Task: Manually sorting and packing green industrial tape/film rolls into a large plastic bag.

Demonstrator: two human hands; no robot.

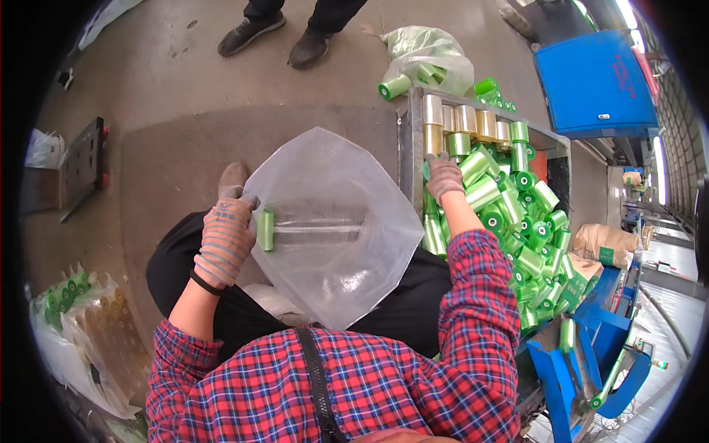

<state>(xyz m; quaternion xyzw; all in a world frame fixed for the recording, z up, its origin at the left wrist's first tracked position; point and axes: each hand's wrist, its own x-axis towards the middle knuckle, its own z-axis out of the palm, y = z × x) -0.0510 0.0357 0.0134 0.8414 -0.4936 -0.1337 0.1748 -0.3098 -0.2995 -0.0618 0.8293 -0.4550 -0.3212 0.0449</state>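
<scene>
A large translucent plastic bag (343,275) lies open across my lap, its mouth spread wide. My left hand (224,238), in a striped work glove, is closed on the bag's left edge. Just inside that edge stands a green film roll (266,231); whether the fingers touch it I cannot tell. My right hand (445,179), also gloved, is in the metal bin (405,151) on my right, at its left side. Its fingers are curled over a green roll, mostly hidden under the glove. Around it lie many loose green film rolls (509,207). Clear-gold rolls (464,118) line the bin's far end.
Beyond the bin sits a filled plastic bag (428,48) with a green roll beside it. A blue cabinet (594,85) stands at far right, blue machine parts (554,384) at near right. Bagged rolls (96,325) lie at left. Another person's shoes (310,48) are ahead.
</scene>
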